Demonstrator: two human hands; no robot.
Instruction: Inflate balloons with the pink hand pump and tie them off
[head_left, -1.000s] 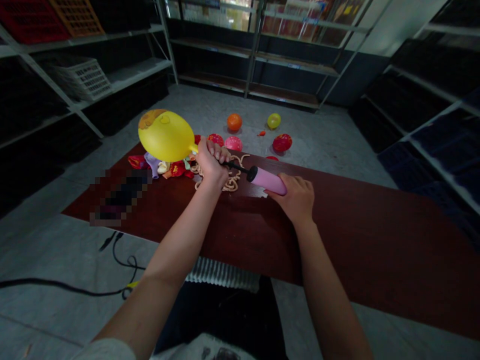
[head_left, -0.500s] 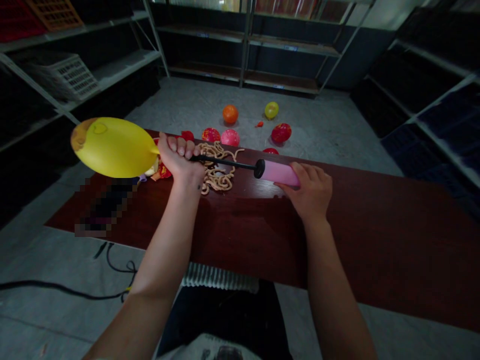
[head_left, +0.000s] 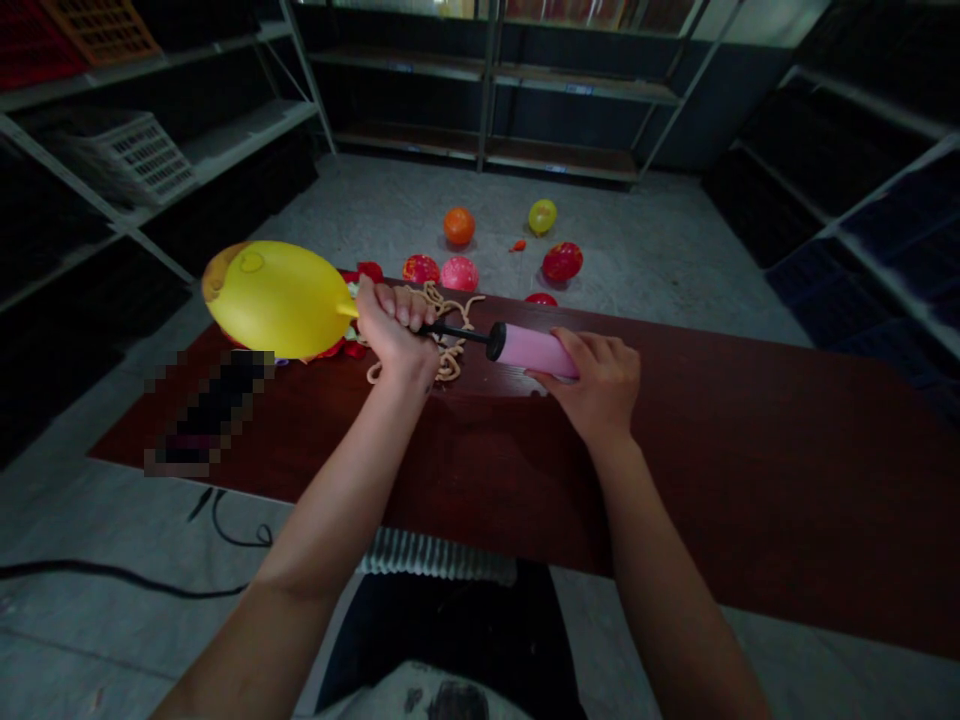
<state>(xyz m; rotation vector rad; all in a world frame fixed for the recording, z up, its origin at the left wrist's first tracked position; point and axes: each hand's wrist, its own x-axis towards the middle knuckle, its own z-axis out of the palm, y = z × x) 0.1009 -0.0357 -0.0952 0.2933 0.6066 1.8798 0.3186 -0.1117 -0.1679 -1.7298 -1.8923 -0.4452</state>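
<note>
A pink pump (head_left: 536,350) sits in the right hand (head_left: 600,385), fingers wrapped round it; the left hand (head_left: 394,325) clamps its fingers at the black rod (head_left: 466,333), a yellow balloon (head_left: 281,300) just outside them. Below, tan cords (head_left: 450,375) lie on the dark table (head_left: 735,430). Far left of those fingers, a shelf (head_left: 251,132) holds a white basket (head_left: 156,160), contents unclear from here.

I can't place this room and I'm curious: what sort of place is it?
Probably a storeroom: open shelving stands against the back wall, a white slatted crate sits on the rack at left, and the grey floor looks like plain concrete.
</note>
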